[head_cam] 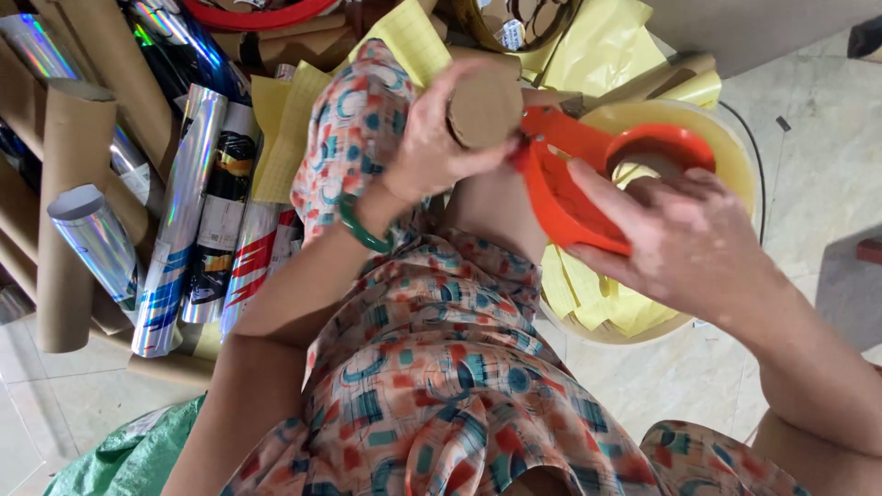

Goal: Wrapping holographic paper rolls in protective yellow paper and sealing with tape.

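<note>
My left hand (432,138) grips the end of a brown cardboard tube (484,108) held upright over my lap, with a green bangle (361,230) on that wrist. My right hand (684,234) holds large orange-handled scissors (574,179), its fingers through the handle loops. The scissor blades meet the tube just below its top rim; the blade tips are hidden behind the tube and my left fingers.
Shiny holographic foil rolls (188,220) and bare cardboard tubes (69,211) lie piled at the left. A round tub (735,152) of yellow paper strips sits under my right hand. Yellow sheets (280,129) lie behind. A green sack (129,455) is at lower left. Tiled floor is at right.
</note>
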